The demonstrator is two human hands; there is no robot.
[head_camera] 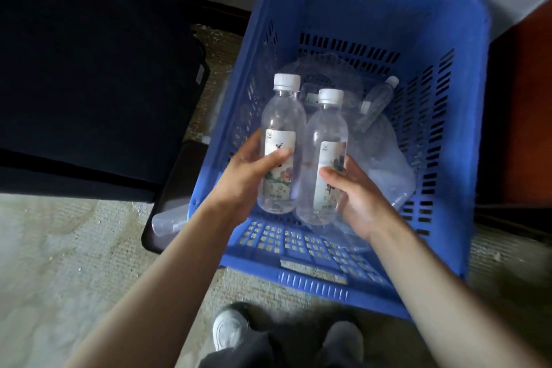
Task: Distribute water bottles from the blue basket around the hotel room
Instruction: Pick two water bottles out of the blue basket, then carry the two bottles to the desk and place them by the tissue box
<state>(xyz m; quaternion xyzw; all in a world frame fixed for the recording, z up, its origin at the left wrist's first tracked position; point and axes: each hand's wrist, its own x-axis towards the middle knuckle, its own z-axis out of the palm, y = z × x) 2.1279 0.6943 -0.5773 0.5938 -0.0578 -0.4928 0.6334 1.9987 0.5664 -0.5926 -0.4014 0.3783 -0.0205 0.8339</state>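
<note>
Gripping one water bottle each, the left hand [254,170] and right hand [355,194] are holding them upright over the blue basket [466,116].

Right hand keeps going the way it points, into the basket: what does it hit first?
Probably the clear plastic wrap just beyond the right hand, then the blue basket wall. Depth is unclear.

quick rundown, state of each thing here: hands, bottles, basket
left hand: grip closed around the left bottle
right hand: grip closed around the right bottle
left bottle: capped, upright, held over the basket
right bottle: capped, upright, held beside the left one
blue basket: on the floor, more bottles lying inside
</note>
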